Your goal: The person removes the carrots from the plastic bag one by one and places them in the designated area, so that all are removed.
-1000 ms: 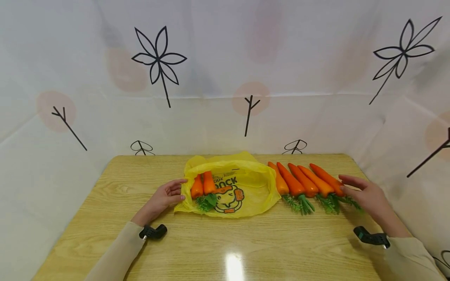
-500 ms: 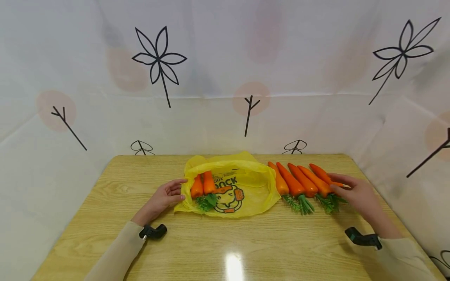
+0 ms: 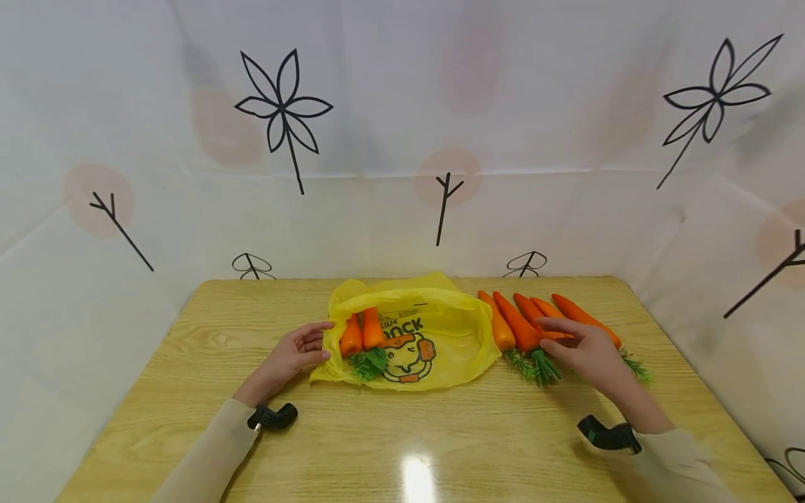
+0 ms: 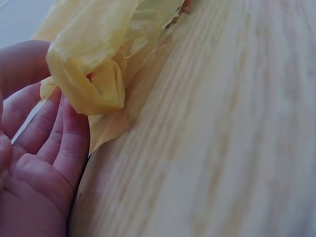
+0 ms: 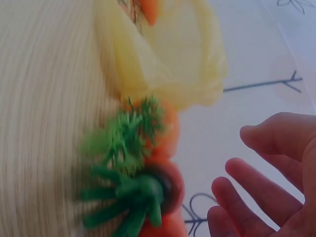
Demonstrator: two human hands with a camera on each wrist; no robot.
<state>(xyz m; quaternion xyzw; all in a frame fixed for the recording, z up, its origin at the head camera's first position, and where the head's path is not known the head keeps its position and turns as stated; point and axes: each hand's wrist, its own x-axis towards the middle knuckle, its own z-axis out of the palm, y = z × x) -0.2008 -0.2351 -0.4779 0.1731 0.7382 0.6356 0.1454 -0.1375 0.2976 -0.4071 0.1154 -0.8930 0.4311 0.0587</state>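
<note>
A yellow plastic bag with a printed duck lies on the table, its mouth spread toward me. Two carrots with leafy green tops are inside at its left end. My left hand holds the bag's left edge, fingers and thumb at the thin plastic. Several glossy carrots with plastic-looking green tops lie in a row right of the bag, tips pointing away. Over the middle of this row my right hand hovers with fingers spread and nothing in it, partly covering two carrots.
The wooden table ends at a back edge close behind the bag and carrots. A white patterned cloth hangs behind and at both sides. Each wrist wears a black camera mount.
My right hand has moved left along the row, from the rightmost carrot to the middle ones. The rightmost carrot shows again. Left hand and bag have stayed put.
</note>
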